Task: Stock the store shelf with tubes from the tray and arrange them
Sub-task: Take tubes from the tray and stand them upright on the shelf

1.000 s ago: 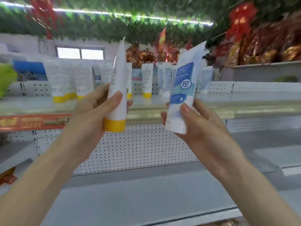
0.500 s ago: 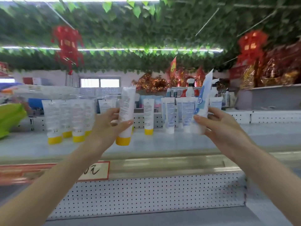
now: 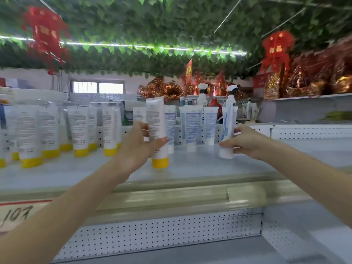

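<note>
The left hand [image 3: 140, 147] grasps a white plastic tube with a yellow cap [image 3: 157, 130], fingers behind it and the thumb pressed across its lower front. The tube stands cap-down and nearly upright, its yellow cap at or just above the surface of the pale grey store shelf [image 3: 200, 166]; whether the cap touches the shelf cannot be told. The right hand [image 3: 245, 142] grasps a white plastic tube with blue print and a white cap [image 3: 227, 134], the fingers closed round its lower part. This tube is also cap-down and leans slightly to the right, with its cap low over the shelf.

Between the two held tubes, further back on the shelf, stands a row of white tubes with blue print [image 3: 192, 126], upright on their white caps. To the left, a group of white tubes with yellow caps [image 3: 80, 130] stands in rough rows, also cap-down. Behind the blue-printed row are two white spray bottles [image 3: 231, 98]. A perforated white back panel [image 3: 152, 235] runs below the shelf edge. Green artificial leaves [image 3: 152, 25] cover the ceiling, with red hanging ornaments [image 3: 45, 35] at left and right.
</note>
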`<action>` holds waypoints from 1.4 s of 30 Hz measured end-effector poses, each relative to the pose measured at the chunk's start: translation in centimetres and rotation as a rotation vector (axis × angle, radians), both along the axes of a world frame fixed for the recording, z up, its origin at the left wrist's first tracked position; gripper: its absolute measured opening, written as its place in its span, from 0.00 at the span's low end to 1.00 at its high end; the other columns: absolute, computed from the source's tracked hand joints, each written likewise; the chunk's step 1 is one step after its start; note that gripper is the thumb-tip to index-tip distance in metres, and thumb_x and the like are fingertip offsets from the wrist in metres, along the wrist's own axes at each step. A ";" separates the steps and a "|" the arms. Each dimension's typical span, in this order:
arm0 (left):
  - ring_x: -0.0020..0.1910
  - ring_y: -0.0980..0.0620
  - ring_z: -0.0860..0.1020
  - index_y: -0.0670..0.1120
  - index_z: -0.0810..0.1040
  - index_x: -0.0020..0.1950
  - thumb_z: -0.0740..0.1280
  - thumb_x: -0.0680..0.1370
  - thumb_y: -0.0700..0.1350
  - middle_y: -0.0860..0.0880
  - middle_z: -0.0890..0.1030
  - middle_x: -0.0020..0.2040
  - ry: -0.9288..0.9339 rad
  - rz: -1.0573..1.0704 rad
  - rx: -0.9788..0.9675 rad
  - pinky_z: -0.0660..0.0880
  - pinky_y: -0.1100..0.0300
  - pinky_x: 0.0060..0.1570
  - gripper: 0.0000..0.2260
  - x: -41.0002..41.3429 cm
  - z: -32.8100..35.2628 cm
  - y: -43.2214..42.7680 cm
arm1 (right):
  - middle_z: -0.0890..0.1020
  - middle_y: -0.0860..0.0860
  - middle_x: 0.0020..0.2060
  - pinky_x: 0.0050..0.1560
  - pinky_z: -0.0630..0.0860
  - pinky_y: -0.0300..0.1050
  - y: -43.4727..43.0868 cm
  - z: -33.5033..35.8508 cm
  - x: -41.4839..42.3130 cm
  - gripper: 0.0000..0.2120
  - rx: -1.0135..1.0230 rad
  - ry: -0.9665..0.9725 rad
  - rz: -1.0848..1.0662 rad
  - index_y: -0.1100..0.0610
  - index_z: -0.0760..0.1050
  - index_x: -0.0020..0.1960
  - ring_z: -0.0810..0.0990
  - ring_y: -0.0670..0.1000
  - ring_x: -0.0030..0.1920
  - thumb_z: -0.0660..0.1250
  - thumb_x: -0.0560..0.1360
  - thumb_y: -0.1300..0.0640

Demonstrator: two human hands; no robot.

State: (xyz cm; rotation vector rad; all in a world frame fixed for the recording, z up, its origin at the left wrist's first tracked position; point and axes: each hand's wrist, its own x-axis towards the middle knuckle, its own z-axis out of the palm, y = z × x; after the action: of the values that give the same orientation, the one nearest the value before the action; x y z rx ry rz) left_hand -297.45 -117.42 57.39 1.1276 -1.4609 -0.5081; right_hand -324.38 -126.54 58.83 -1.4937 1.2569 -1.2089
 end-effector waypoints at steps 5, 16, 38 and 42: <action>0.51 0.52 0.79 0.48 0.71 0.57 0.71 0.73 0.43 0.49 0.77 0.55 0.038 -0.003 0.015 0.78 0.55 0.46 0.16 0.1 -0.8 -0.8 | 0.80 0.57 0.49 0.49 0.77 0.51 -4.4 0.2 -0.1 0.15 0.047 0.080 0.066 0.62 0.72 0.50 0.80 0.52 0.45 0.71 0.69 0.74; 0.48 0.54 0.79 0.48 0.72 0.55 0.71 0.72 0.43 0.47 0.78 0.52 0.120 0.027 -0.013 0.76 0.58 0.39 0.14 0.5 -1.4 -1.9 | 0.78 0.56 0.59 0.57 0.78 0.53 -9.6 -0.7 -0.9 0.29 0.013 0.201 0.151 0.57 0.66 0.65 0.79 0.56 0.58 0.74 0.69 0.67; 0.50 0.51 0.79 0.45 0.71 0.60 0.71 0.72 0.43 0.46 0.78 0.54 0.115 0.033 0.020 0.77 0.54 0.42 0.19 0.6 -1.3 -1.8 | 0.82 0.54 0.43 0.41 0.74 0.37 -9.3 -1.5 -1.8 0.05 -0.121 0.526 0.116 0.59 0.77 0.51 0.78 0.50 0.41 0.69 0.75 0.63; 0.51 0.50 0.79 0.45 0.71 0.61 0.71 0.71 0.43 0.45 0.78 0.54 0.109 0.033 0.026 0.77 0.53 0.43 0.19 0.5 -1.2 -1.7 | 0.82 0.55 0.45 0.38 0.72 0.34 -9.4 -1.4 -2.0 0.08 -0.122 0.597 0.101 0.62 0.77 0.54 0.78 0.49 0.42 0.68 0.76 0.61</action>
State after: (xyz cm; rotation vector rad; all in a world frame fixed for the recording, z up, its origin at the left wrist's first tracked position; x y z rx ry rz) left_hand -296.96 -119.10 56.17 1.1251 -1.3430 -0.5586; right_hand -326.35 -135.95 57.44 -2.0761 1.4777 -0.8037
